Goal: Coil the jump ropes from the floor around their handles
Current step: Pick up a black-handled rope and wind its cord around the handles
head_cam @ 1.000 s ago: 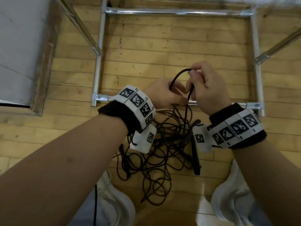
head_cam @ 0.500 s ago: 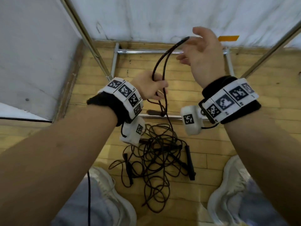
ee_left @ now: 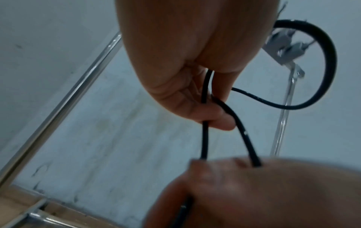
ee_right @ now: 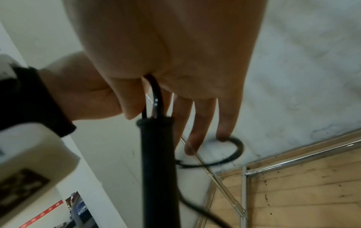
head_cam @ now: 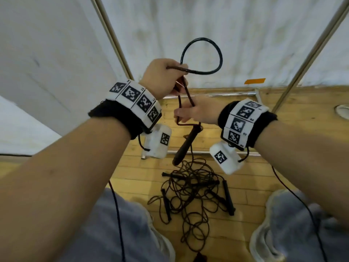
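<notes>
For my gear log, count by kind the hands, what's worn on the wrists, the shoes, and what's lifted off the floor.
Hands: 2, left hand and right hand
Wristbands: 2
Cameras: 2
Shoes: 2
Handle, lifted: 1
Rope, lifted: 1
Total: 10

Scuffed white wall (head_cam: 245,44), wooden plank floor (head_cam: 283,129), shiny metal tube frame (head_cam: 309,53) along both.
</notes>
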Available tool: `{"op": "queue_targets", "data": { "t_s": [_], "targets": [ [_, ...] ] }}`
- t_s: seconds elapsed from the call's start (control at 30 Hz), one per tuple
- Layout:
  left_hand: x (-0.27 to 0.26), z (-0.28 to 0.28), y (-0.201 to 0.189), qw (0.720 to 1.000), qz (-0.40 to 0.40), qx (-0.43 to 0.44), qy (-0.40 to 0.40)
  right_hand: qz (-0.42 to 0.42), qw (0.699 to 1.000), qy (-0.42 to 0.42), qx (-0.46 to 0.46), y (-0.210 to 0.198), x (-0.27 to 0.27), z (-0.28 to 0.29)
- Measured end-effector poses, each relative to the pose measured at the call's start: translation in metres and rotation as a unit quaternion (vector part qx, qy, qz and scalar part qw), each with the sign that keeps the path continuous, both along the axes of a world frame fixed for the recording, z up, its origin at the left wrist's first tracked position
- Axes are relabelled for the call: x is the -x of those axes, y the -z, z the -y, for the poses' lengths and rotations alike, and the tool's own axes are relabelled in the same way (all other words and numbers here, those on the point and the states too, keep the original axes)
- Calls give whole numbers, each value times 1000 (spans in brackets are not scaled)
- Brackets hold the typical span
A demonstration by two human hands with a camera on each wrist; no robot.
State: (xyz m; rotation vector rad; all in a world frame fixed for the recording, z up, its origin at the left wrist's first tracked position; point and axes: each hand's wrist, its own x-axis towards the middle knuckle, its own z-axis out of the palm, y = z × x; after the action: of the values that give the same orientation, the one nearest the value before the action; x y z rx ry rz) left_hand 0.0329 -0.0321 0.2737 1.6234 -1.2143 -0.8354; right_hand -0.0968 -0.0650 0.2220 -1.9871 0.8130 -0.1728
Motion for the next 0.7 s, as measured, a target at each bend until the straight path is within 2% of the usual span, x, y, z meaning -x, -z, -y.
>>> {"op": "queue_targets", "data": {
  "t_s": [0.13,0.27,0.37,0.4,0.5,0.53,0.63,0.7],
  "targets": [
    [-5,-2,-6,999,-12,10,-29,3,1000,12,-29,-8,-9,-5],
    [-13,6,5,995,-35,-17,-92,57,989,41,-128,-6,-3,-7],
    [-15,15,12,992,-53,-41,-104,64,980,79,-169,-3,5,-2],
    [-14,18,14,992,-57,-47,-99,52,983,84,-157,-1,6,0],
    [-7,21,23,993,-40,-79,-72,-31,996,75,-41,3,9,2],
    [-3,21,27,993,-34,-88,-64,-49,996,68,-33,4,9,0],
    [5,23,31,992,-45,-96,-69,-34,987,84,-134,4,4,-3],
    [5,23,32,989,-65,-100,-86,11,965,155,-213,-1,0,-3]
  ]
}}
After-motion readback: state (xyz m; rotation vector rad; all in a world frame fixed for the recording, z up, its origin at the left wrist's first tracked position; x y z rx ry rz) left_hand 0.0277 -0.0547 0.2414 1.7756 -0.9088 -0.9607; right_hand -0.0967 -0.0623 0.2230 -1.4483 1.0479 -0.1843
